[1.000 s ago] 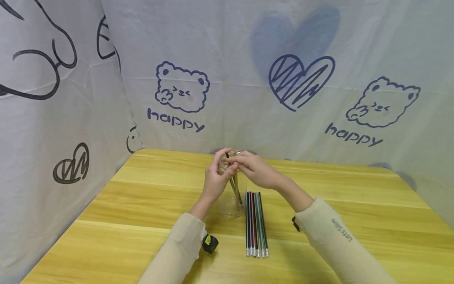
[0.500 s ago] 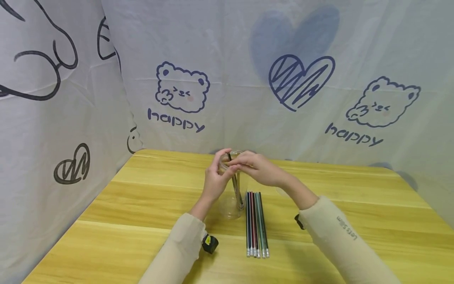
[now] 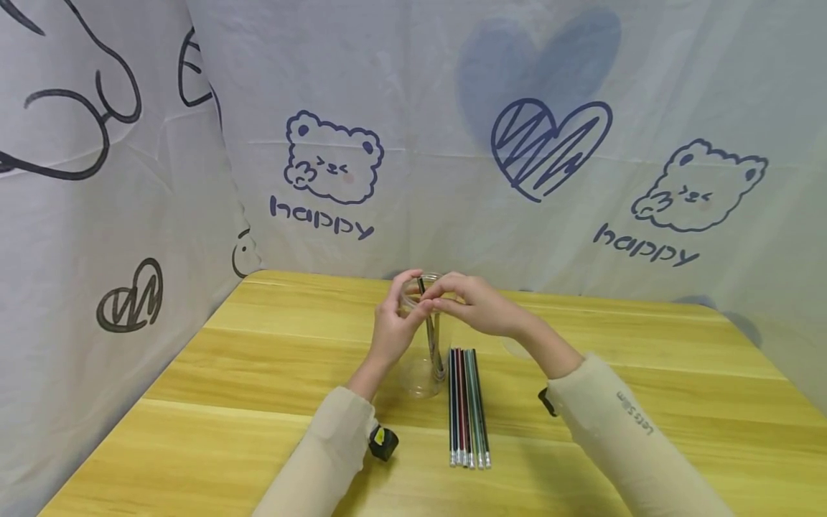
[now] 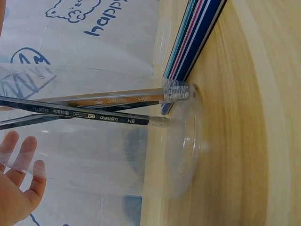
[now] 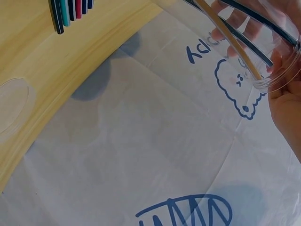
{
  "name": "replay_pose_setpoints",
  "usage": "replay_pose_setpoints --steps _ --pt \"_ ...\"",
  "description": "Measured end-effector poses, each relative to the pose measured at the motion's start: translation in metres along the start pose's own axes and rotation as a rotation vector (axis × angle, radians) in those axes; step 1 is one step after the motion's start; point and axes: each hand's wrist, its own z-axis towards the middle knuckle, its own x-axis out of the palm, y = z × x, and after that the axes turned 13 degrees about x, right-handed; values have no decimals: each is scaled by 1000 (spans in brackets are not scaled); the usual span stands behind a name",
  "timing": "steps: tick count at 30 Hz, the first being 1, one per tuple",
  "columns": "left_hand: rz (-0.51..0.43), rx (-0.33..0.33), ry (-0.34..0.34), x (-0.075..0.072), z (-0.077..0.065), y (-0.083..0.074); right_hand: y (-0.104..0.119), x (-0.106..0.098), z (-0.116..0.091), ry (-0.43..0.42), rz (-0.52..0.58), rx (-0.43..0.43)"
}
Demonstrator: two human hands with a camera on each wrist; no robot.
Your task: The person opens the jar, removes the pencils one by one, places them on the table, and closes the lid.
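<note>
Left hand [image 3: 394, 322] round jar [image 3: 416, 377], right hand [image 3: 477, 305] tight on pencil [image 3: 431, 332], table edge [image 3: 323, 279] well beyond.

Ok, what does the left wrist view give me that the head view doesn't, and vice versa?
Only the left wrist view shows readable lettering, such as HB, on pencils in the clear jar. Only the head view shows the jar's mouth and the silver ends of the loose pencils. Both share the jar, the pencils inside, part of the loose pencils, the table and the printed backdrop.
</note>
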Motion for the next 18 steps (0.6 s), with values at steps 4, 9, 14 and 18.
replay_pose_setpoints --steps 4,9,14,18 --pt "5 -4 -2 0 0 1 -1 0 1 9 38 -3" --pt "9 -3 -3 0 0 2 -2 3 1 -18 97 -28" --pt "-1 2 -3 0 1 2 -5 6 0 -111 104 -67" --pt "-4 -5 -1 0 1 2 -7 8 0 -219 127 -112"
